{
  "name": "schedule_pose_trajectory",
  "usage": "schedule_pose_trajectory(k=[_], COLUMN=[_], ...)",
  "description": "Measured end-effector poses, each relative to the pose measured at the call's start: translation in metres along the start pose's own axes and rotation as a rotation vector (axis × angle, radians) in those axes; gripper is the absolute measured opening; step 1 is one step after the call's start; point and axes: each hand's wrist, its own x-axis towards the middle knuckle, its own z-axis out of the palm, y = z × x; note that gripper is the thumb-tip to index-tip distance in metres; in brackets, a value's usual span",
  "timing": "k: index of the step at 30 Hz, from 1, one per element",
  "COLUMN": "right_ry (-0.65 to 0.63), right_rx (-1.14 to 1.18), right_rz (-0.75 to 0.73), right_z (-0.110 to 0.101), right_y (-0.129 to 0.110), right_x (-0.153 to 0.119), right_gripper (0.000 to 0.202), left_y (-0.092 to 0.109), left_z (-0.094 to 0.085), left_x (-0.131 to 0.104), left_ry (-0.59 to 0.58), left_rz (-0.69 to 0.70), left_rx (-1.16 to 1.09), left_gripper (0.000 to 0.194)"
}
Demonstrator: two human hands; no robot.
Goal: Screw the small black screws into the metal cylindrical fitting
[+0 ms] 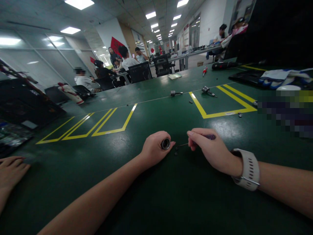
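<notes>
My left hand (154, 148) is wrapped round a hollow metal cylinder (165, 144), its open end turned up toward me. In my right hand (209, 143) is a thin screwdriver (211, 137) with a dark purple handle. Its slim shaft points left, toward the fingertips of my left hand; whether the tip touches anything I cannot tell. Just below that shaft, two small dark ring-like parts (176, 154) lie on the green table (190, 192) between my hands.
Farther back lie a metal shafted part (175, 93), a similar part (207, 90) inside yellow tape (230, 113), and a red screwdriver (204, 71). Small metal pieces (240, 115) and gloves (281, 77) are at right. Another person's hand (13, 169) rests at left.
</notes>
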Motion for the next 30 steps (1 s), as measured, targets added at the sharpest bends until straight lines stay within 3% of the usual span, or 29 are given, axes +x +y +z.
schedule_pose_trajectory(k=[15, 24, 30], right_ry=[0.092, 0.094, 0.211], right_rx=[0.251, 0.291, 0.473], right_rz=[0.153, 0.165, 0.200], right_z=[0.005, 0.004, 0.004], right_y=[0.009, 0.010, 0.008], right_x=[0.007, 0.007, 0.008], right_gripper=[0.032, 0.031, 0.026], left_y=[-0.001, -0.002, -0.001], left_z=[-0.002, -0.002, -0.002], left_x=[-0.002, -0.002, -0.002], left_ry=[-0.032, -0.072, -0.072], left_rz=[0.038, 0.015, 0.008], left_rx=[-0.059, -0.078, -0.083], left_gripper=[0.020, 0.020, 0.019])
